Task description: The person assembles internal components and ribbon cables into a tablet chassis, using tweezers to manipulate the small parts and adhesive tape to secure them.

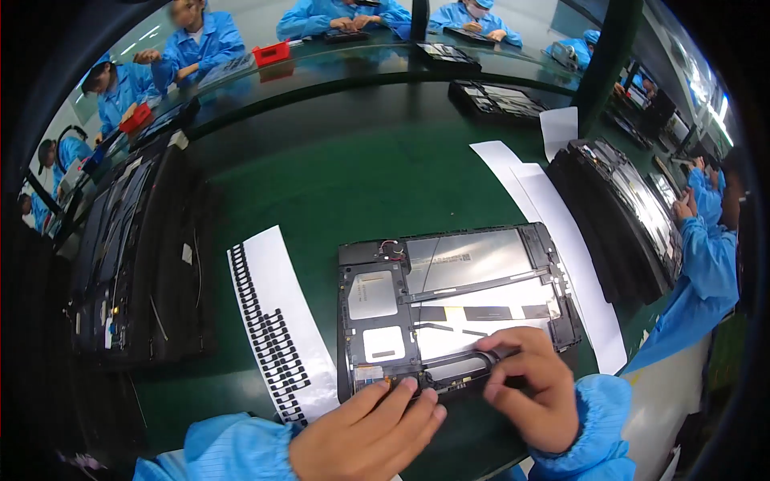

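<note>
We see a white backing sheet (281, 321) carrying rows of small black stickers just left of the opened tablet (449, 309), flat on the green desk (337, 176). Inside the tablet sit two white rectangular labels (373, 295), left of its silvery panel. Right of the tablet lie long bare white strips (561, 248); beyond them, stacked dark screens (634, 200).

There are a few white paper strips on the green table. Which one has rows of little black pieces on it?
The strip left of the open tablet, just above the left hand. The strips to the right are plain white.
</note>
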Tool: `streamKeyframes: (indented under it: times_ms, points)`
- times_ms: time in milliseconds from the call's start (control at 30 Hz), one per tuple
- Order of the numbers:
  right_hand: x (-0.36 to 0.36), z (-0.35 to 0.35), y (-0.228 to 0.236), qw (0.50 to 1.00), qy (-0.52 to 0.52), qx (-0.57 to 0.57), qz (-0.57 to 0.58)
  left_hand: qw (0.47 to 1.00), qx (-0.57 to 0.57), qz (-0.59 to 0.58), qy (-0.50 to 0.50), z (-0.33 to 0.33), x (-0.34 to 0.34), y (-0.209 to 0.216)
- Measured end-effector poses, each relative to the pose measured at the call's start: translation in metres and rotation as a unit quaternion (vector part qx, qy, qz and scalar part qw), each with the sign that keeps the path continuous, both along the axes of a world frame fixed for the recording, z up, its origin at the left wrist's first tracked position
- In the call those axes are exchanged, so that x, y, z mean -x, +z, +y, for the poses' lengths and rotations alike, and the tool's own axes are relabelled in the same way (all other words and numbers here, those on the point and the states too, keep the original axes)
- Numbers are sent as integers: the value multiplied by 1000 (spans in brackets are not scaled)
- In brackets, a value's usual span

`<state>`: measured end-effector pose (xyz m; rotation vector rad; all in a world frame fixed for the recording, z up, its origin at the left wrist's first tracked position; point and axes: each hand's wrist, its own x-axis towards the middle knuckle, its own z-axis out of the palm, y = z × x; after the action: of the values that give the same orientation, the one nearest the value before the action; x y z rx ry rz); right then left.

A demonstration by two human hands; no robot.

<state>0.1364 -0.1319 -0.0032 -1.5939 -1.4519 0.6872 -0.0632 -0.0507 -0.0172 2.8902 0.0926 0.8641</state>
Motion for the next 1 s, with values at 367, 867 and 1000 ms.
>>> streamKeyframes:
  times_ms: [367,867,1000]
  points:
    - [8,0,-4,998,-42,-36,30,996,40,15,78,4,-4,6]
    - [12,7,-7,995,-7,-24,-94,984,-13,49,172,17,-12,6]
    - [11,7,-7,996,-9,-22,-87,996,6,1,89,16,-11,2]
